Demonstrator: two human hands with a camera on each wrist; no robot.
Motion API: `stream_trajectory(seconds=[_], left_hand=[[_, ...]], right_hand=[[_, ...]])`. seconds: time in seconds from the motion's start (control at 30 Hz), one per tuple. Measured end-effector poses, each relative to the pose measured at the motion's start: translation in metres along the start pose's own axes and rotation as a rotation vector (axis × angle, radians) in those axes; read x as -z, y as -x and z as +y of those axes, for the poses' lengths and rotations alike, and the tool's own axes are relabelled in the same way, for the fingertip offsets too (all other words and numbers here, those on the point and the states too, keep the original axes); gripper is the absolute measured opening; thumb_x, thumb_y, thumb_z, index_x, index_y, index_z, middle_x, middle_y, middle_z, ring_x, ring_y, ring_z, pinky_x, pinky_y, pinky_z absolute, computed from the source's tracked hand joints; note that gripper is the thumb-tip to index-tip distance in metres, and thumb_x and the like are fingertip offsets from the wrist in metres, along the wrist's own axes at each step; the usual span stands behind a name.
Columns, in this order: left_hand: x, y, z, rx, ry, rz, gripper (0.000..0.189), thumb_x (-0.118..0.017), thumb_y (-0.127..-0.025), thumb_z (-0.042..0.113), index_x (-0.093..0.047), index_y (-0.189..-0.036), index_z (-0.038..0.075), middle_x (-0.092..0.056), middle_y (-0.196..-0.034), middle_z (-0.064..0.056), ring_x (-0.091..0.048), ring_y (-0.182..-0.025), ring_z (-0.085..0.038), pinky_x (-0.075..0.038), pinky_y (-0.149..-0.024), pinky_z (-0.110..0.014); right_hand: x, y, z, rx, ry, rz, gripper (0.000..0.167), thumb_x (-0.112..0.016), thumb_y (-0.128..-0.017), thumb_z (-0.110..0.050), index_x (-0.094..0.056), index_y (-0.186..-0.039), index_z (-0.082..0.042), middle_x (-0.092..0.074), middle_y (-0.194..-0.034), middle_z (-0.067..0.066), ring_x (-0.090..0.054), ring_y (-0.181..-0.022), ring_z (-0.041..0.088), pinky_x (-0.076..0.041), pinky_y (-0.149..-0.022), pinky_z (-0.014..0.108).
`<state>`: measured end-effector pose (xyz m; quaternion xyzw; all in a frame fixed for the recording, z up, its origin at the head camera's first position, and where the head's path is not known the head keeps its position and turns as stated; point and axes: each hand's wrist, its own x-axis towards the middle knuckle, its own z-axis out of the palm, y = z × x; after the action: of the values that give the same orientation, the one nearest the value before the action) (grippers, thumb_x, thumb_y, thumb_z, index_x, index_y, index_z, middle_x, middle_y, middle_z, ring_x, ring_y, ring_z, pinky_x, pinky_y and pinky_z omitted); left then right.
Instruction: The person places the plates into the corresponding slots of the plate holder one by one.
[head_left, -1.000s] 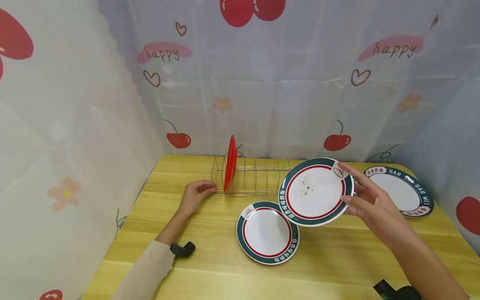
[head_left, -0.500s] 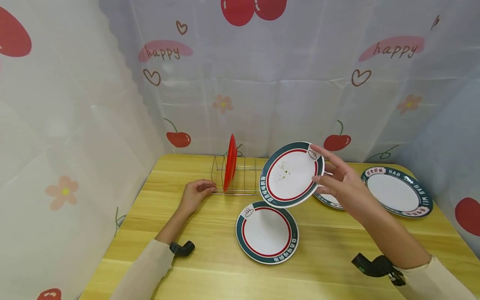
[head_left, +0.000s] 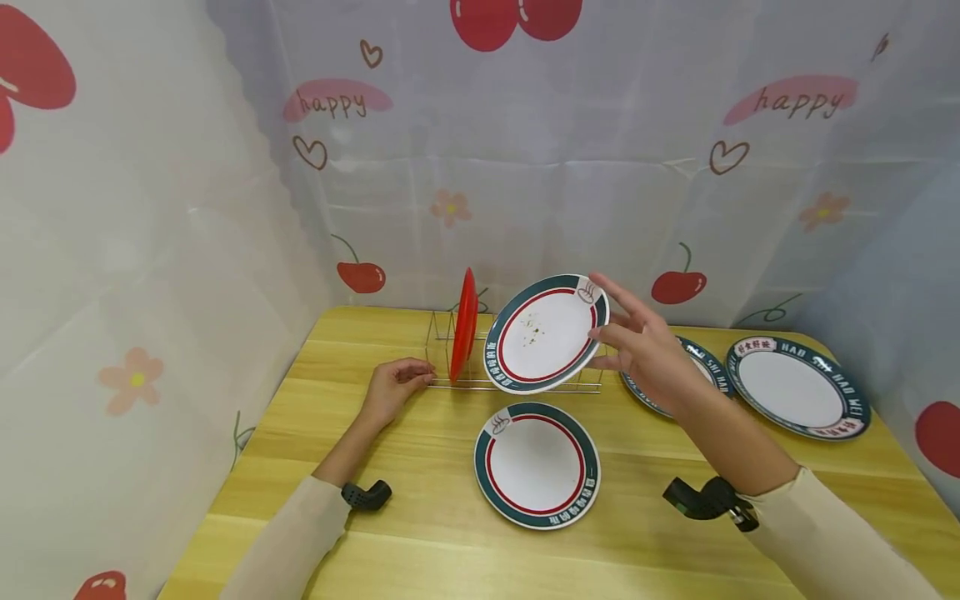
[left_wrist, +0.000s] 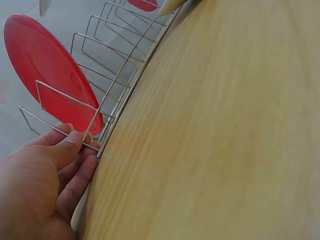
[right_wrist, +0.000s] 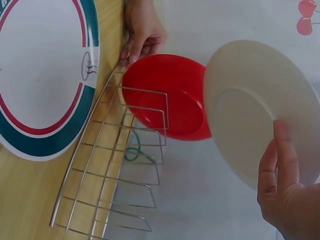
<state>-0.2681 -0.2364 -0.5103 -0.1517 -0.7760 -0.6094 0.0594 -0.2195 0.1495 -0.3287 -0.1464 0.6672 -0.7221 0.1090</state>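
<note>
My right hand [head_left: 637,342] grips the right rim of a white plate [head_left: 547,333] with a green band and a red ring. Tilted, it hangs over the wire dish rack [head_left: 588,385]; small dark specks mark its middle. In the right wrist view the plate's plain underside [right_wrist: 245,115] faces the camera, with fingers [right_wrist: 286,160] spread on it. At the rack's left end my left hand [head_left: 393,390] pinches the wire frame between thumb and fingers [left_wrist: 75,190]. A red plate [head_left: 463,327] stands upright in the rack near that hand.
A matching green-banded plate [head_left: 536,467] lies flat on the wooden table [head_left: 420,533] in front of the rack. Two more plates lie at the right: an oval one [head_left: 798,387] and another [head_left: 705,367] partly hidden by my right arm. A patterned curtain [head_left: 540,208] hangs behind.
My right hand has carried the green-banded plate left and slightly up, from right of the rack to over it beside the red plate. My left hand has stayed on the rack.
</note>
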Motion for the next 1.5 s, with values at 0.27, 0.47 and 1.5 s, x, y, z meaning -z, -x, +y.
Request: stream_trajectory(seconds=[0.27,0.47,1.5], left_hand=[[0.002,-0.006,-0.022,0.027,-0.003,0.003,0.017,-0.070,-0.091,-0.008,-0.071,-0.108,-0.012,-0.073,-0.102,-0.026,-0.071,-0.094,-0.043,-0.063,-0.077,-0.037],[0.002,-0.003,-0.027,0.016,0.006,0.020,0.017,-0.074,-0.091,-0.002,-0.074,-0.107,-0.007,-0.074,-0.102,-0.023,-0.072,-0.094,-0.040,-0.063,-0.076,-0.034],[-0.001,-0.006,-0.024,-0.005,-0.011,0.013,0.016,-0.071,-0.091,-0.007,-0.073,-0.107,-0.011,-0.073,-0.102,-0.026,-0.070,-0.094,-0.046,-0.062,-0.077,-0.034]], right_hand=[[-0.010,-0.026,0.004,-0.035,0.107,0.059,0.075,-0.060,-0.099,-0.007,-0.029,-0.161,-0.035,-0.042,-0.148,0.020,-0.052,-0.122,0.036,-0.060,-0.085,0.040],[-0.014,-0.050,0.011,-0.040,0.169,0.055,0.079,-0.066,-0.095,-0.006,-0.031,-0.160,-0.033,-0.047,-0.131,0.024,-0.052,-0.116,0.036,-0.057,-0.088,0.053],[-0.042,-0.110,0.033,-0.006,0.241,-0.071,0.081,-0.074,-0.091,-0.002,-0.035,-0.158,-0.025,-0.051,-0.111,0.022,-0.062,-0.100,0.038,-0.061,-0.080,0.050]])
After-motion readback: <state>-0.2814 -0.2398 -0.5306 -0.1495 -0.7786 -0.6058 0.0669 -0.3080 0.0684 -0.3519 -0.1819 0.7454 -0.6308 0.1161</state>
